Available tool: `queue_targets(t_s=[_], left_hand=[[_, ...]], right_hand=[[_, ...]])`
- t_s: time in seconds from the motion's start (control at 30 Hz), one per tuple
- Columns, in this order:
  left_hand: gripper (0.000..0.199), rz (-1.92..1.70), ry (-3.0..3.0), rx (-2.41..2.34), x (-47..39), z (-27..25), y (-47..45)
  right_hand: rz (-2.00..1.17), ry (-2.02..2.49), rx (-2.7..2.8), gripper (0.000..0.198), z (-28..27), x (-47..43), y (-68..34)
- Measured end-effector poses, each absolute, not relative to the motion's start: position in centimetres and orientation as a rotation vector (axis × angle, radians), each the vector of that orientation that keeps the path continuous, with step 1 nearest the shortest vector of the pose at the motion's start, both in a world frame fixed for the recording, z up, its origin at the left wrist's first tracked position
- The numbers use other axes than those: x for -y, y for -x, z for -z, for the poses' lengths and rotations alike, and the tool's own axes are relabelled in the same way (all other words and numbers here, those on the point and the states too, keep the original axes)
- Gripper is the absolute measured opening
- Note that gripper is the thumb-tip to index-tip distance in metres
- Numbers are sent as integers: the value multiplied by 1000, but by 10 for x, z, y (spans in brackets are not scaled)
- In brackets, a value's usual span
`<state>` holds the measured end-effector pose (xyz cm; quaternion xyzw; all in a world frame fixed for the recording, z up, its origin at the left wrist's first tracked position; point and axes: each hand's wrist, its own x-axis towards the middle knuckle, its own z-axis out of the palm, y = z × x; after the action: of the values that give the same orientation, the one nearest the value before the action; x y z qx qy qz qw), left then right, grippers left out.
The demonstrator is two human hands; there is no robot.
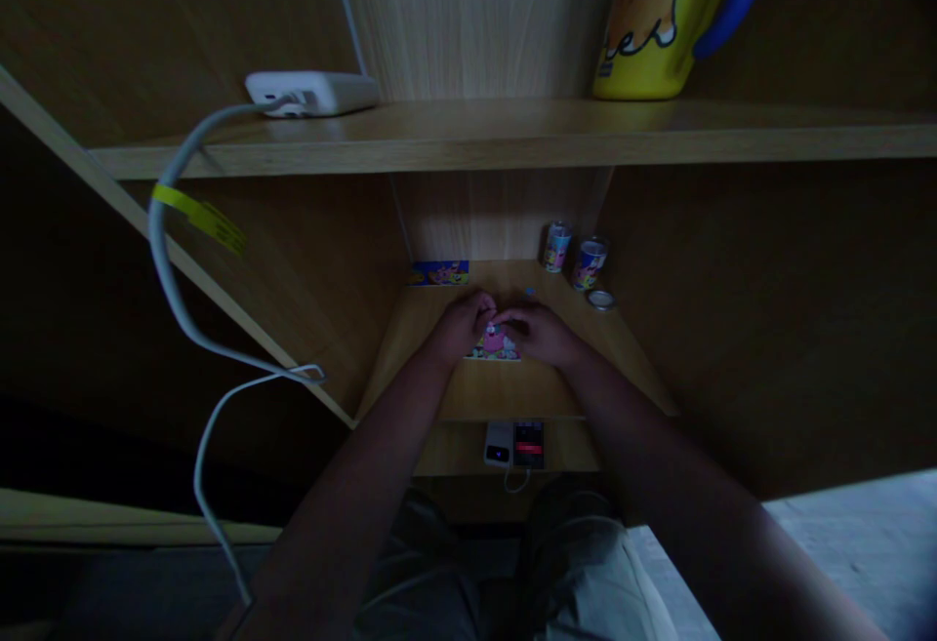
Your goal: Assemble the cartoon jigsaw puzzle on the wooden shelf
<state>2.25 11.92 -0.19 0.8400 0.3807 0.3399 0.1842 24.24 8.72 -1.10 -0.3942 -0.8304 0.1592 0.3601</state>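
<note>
Puzzle card: a small pink-and-colourful card (496,343) is lying flat on the wooden desk, at the middle of the view, right between both hands.
Left hand: the left hand (463,326) is resting on the card's 9 o'clock edge, its fingers curled onto the card; in this dim light I cannot tell whether they are pinching it or only pressing on it.
Right hand: the right hand (540,332) is covering the card's 3 o'clock edge, its fingertips meeting the left hand's at the card's 12 o'clock side; how its fingers are closing is likewise too dark to tell.
Near edge: a white device (498,444) and a dark one with a red screen (528,444) are sitting side by side at 6 o'clock of the card, on the desk's front edge above the person's lap.
Desk surface: the wooden desk (512,389) is sitting in a narrow, shadowed alcove between wood side panels.
Farther back: a colourful strip (439,273) is lying at 11 o'clock; two small printed cans (574,256) are standing at 1 o'clock, with a round lid (600,300) just beside them.
Shelf above: the shelf (512,134) is carrying a white adapter (313,93) at 11 o'clock, its white cable (170,280) hanging down with a yellow tag (199,216), and a yellow mug (663,17) at 1 o'clock.
</note>
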Motion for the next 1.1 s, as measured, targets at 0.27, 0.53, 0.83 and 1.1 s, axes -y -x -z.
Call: queue_targets(t_s=[0.27, 0.53, 0.83, 1.1], left_hand=[[17, -982, -2388, -1076, -120, 4, -21], [31, -973, -2365, -1049, -127, 12, -20], [29, -987, -2435, -1125, -128, 8, -20], [34, -933, -2448, -1084, -131, 6, -19]], right_hand=[[-550, 1007, 2044, 25, 18, -88, -242], [-399, 1134, 1904, 23, 21, -94, -245], [-129, 1208, 2023, 17, 20, -96, -247], [-144, 1208, 2193, 19, 17, -87, -238]])
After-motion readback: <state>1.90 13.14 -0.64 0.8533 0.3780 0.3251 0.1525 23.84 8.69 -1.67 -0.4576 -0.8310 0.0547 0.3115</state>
